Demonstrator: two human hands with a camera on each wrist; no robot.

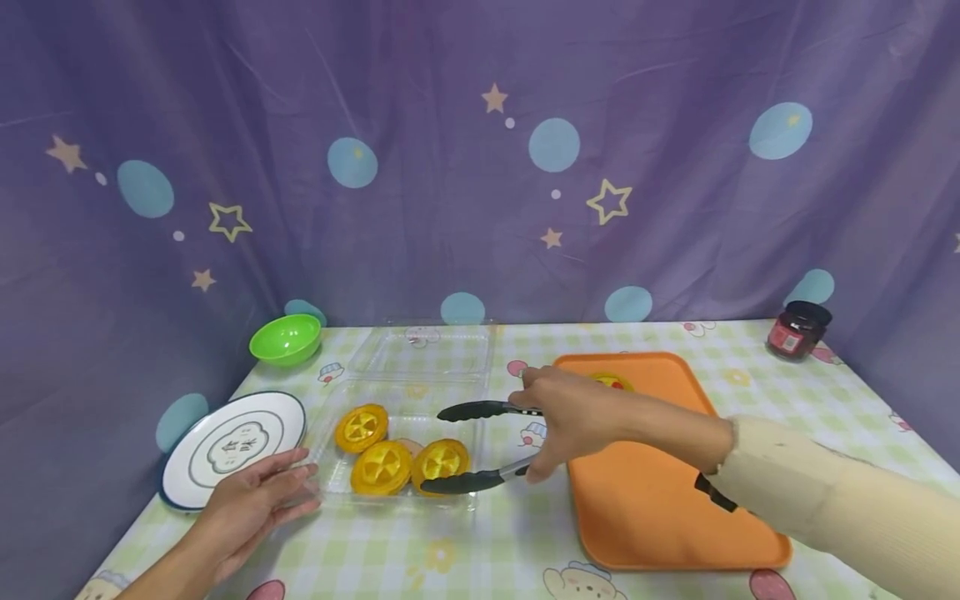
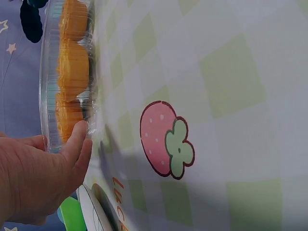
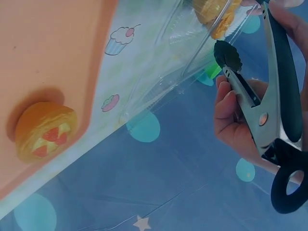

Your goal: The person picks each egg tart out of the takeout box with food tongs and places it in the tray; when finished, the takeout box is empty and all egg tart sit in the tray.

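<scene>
So, the right hand (image 1: 573, 417) is wrapped round a pair of black-tipped tongs (image 1: 480, 410), arms spread well apart above the right side of a clear plastic clamshell container (image 1: 427, 421). Three yellow-topped egg tarts (image 1: 381, 468) sit in that; the lower tong tip overlaps the rightmost one from the head view, can't tell if it's touching. Left hand (image 1: 258, 500) has its fingers fairly straight, a bit apart, against the container's left end. Another tart with red bits (image 1: 611, 381) is on the orange tray (image 1: 660, 500), partly behind the right arm. White plate (image 1: 206, 442)'s just left of the container.
</scene>
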